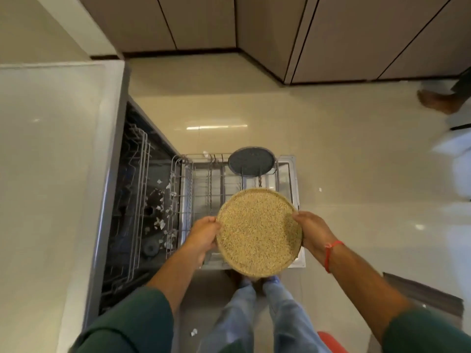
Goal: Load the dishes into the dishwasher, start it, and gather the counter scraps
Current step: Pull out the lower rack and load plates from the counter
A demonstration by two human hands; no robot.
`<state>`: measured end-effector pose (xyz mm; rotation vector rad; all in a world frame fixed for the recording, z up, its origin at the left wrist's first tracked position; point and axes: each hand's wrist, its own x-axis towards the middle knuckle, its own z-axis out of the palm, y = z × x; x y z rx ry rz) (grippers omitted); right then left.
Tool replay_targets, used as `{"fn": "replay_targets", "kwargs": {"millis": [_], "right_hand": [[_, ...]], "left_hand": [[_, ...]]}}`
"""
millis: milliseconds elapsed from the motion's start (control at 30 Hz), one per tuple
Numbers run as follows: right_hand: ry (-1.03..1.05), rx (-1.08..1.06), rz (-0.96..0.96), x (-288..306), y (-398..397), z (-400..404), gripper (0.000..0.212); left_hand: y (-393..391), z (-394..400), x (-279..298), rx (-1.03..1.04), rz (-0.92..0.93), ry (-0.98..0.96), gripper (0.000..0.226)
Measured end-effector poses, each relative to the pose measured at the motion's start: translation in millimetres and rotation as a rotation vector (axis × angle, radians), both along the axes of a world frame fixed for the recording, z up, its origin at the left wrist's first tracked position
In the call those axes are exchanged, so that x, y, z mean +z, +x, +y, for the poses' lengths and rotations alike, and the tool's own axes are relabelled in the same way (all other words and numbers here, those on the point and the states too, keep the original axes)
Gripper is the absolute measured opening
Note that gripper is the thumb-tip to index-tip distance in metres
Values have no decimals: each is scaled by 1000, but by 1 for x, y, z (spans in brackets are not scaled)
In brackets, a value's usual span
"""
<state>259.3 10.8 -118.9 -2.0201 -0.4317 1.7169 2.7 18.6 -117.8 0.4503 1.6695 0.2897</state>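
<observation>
Green sleeves [132, 324] fill the near edge of the view, and both forearms reach out over the pulled-out lower rack [201, 189] of the open dishwasher [142, 200]; the left hand [204, 234] grips the left rim of a speckled tan plate [258, 231] and the right hand [312, 233] grips its right rim, fingers curled round the edge, hands apart with the plate between them; a red thread [331, 253] circles the right wrist. The plate hangs tilted above the rack's near right corner, not yet among the tines; a dark grey plate [251, 161] already stands on edge at the rack's far right corner. White scraps [159, 222] lie on the tub floor inside the machine, and one more [194, 332] on the tiles by the person's legs [267, 322]. Loading looks to be the step in hand, early in the task; the next move likely calls for turning the plate upright and lowering it into a free slot nearer than the grey one, keeping its rim clear of the wires.
</observation>
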Motion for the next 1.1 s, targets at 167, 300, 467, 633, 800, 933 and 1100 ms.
{"fn": "replay_targets", "kwargs": {"millis": [167,300,467,633,800,933,1100], "right_hand": [[-23,162,-80,-50,2,33,19],[19,334,-191,-92,7,65,3],[153,563,-424,-143,17,116,16],[275,587,-609,-189,25,171,25],[372,507,-652,-229,22,210,27],[392,545,-642,-251,17,216,25],[370,561,-643,-270,19,212,23]], "left_hand": [[2,27,-41,-108,72,-70,11],[2,63,-86,-261,219,-18,7],[3,117,-139,-491,389,166,9],[10,173,-188,-487,463,331,6],[17,210,-231,-337,472,413,20],[25,217,-258,-301,502,409,19],[24,218,-281,-236,446,394,21]]}}
